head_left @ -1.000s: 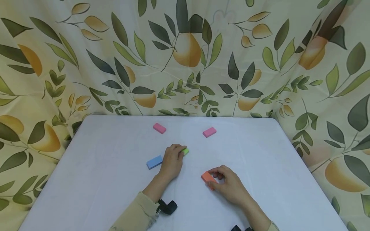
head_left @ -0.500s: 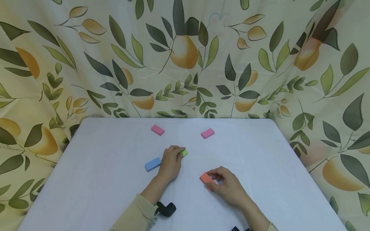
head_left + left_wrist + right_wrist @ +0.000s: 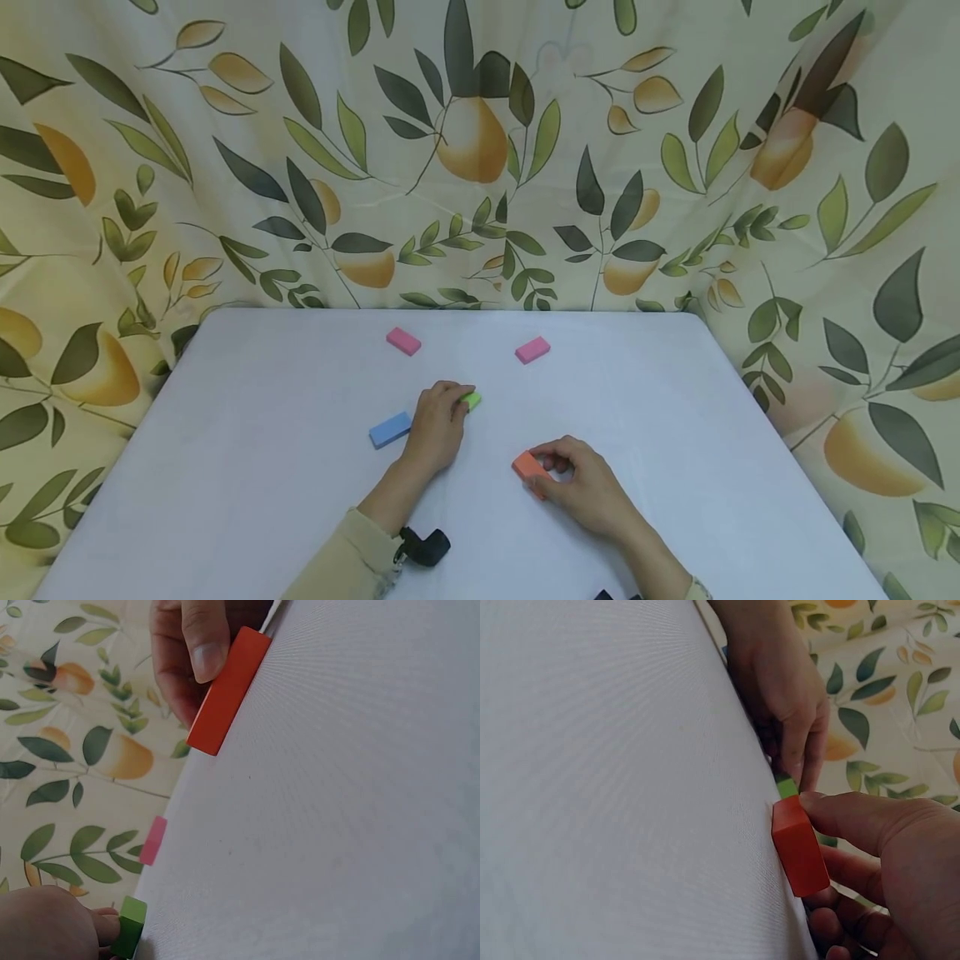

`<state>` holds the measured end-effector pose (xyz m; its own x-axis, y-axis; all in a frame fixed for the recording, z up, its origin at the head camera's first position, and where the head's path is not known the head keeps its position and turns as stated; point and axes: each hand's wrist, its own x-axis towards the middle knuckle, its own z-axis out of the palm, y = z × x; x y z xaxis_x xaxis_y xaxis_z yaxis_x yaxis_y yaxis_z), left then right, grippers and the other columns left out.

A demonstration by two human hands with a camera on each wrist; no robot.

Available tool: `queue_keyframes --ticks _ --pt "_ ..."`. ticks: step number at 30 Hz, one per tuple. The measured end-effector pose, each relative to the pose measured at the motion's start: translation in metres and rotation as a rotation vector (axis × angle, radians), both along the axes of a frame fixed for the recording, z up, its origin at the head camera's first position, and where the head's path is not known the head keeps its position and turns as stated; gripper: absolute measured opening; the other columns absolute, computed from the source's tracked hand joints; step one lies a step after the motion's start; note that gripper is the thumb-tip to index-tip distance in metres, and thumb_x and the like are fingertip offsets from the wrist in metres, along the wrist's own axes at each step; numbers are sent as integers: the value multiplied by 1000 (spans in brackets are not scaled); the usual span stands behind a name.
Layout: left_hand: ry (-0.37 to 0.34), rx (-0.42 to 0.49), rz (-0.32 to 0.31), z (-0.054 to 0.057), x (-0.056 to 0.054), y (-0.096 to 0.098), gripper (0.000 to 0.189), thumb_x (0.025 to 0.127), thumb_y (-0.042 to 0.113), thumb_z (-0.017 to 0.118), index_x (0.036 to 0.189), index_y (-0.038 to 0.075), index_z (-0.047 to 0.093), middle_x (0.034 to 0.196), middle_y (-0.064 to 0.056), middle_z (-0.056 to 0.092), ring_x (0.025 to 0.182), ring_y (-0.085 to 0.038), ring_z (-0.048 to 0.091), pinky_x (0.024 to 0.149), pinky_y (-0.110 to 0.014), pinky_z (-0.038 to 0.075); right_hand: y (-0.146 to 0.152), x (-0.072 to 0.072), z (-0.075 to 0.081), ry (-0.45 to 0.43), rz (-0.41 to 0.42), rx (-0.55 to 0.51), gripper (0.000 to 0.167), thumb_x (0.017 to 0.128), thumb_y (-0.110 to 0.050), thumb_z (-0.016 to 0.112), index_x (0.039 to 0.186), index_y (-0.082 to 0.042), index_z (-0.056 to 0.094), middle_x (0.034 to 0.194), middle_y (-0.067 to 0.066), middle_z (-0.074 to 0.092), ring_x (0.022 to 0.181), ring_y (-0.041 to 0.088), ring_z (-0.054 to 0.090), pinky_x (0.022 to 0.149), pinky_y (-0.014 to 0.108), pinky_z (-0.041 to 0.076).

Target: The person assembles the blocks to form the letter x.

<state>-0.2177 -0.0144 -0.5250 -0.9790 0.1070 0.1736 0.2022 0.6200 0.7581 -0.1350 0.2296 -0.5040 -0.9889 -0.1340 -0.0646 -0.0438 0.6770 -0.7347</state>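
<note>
My left hand pinches a small green block near the middle of the table; its fingers cover most of the block in the head view. Closer to me and to the right, my right hand grips an orange block between thumb and fingers. The left wrist view shows the long face of the orange block and the end of the green block. In the right wrist view the orange block overlaps part of the green one. A blue block lies just left of my left hand.
Two pink blocks lie toward the back of the white table, one pink block on the left and another pink block on the right. Behind the far edge hangs a leaf-and-fruit patterned curtain.
The whole head view has drifted slightly, with everything shifting a little left and down. Both hands keep their grips, and the blocks hold their places on the table.
</note>
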Motion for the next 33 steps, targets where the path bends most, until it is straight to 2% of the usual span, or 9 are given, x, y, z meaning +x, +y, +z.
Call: queue_keyframes --ticks 9,22,33 --pt "-12 22 -7 1 1 -1 30 103 11 62 131 15 71 129 -8 65 116 -28 57 92 -41 52 -2 1 1 -1 -16 3 31 82 -27 87 109 -37 74 95 -13 62 95 12 56 84 24 45" --pt "-7 -3 -3 0 0 -4 30 103 12 62 131 16 71 130 -7 65 117 -28 57 93 -41 51 -4 -1 -1 26 8 8 33 83 -23 87 111 -35 74 94 -14 62 93 12 56 84 24 46" --pt "-28 8 -5 3 0 -3 31 103 13 62 133 17 69 132 -5 65 117 -25 55 93 -39 51 -4 1 2 35 -12 32 32 83 -23 86 109 -36 74 93 -15 62 93 11 57 84 25 47"
